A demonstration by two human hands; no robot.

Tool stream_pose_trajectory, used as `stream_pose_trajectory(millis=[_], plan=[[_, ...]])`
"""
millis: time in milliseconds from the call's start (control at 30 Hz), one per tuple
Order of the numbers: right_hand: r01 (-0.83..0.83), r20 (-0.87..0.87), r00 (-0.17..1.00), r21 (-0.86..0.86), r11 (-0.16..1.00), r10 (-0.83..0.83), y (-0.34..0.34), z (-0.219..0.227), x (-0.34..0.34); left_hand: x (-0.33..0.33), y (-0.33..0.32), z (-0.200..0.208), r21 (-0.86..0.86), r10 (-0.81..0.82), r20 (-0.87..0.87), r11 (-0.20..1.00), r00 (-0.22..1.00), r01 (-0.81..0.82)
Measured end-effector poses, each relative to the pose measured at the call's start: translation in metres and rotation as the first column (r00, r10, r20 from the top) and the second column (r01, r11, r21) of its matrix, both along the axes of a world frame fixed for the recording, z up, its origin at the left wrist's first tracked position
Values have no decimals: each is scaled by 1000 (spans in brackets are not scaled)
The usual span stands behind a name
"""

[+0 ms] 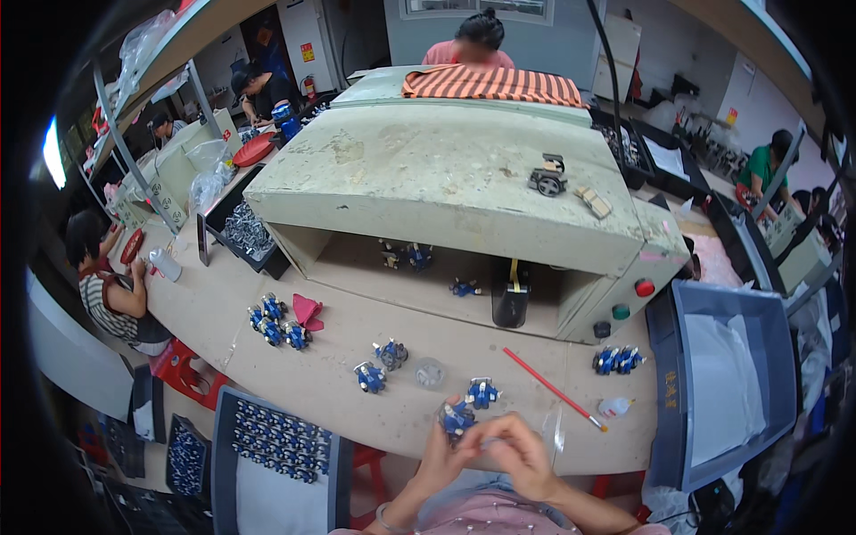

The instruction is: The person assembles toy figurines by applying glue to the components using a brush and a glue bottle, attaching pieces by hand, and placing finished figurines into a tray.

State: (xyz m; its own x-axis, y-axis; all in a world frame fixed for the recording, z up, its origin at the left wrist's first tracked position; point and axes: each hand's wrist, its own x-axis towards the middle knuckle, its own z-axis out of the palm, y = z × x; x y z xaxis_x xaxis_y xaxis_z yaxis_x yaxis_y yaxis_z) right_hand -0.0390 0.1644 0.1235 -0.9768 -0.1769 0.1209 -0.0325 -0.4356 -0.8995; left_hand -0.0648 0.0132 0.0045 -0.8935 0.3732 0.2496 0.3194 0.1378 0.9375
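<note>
My left hand (443,456) holds a small blue and silver part (456,416) just above the table's front edge. My right hand (520,452) meets it from the right, fingers pinched at the same part. Another blue part (482,392) lies on the beige table (294,374) just beyond my hands. Two more blue parts (381,364) and a small round clear lid (430,373) sit further left. A red stick (551,387) lies to the right of my hands, next to a small white bottle (615,407).
A big pale green machine housing (446,169) with red and green buttons (631,300) fills the middle. A grey bin (722,383) stands at right, a tray of blue parts (276,437) at lower left. More blue parts (276,323) and other seated workers (107,285) are around.
</note>
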Motion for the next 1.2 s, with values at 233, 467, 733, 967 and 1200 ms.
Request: stream_pose_trajectory(millis=[233, 467, 733, 967, 1200], plan=[[338, 143, 919, 198, 920, -368, 49, -56, 41, 11, 14, 27, 310, -85, 500, 947, 862, -86], [245, 225, 930, 214, 945, -292, 36, -54, 28, 9, 20, 24, 291, -107, 468, 956, 877, -38], [207, 154, 958, 212, 955, -242, 36, -34, 18, 14, 16, 35, 219, -54, 412, 975, 909, -41], [193, 151, 963, 197, 961, -224, 24, -24, 18, 12, 14, 45, 195, -46, 379, 980, 924, -31], [249, 145, 948, 216, 944, -283, 30, -30, 14, 4, 17, 53, 246, -43, 371, 968, 928, -53]])
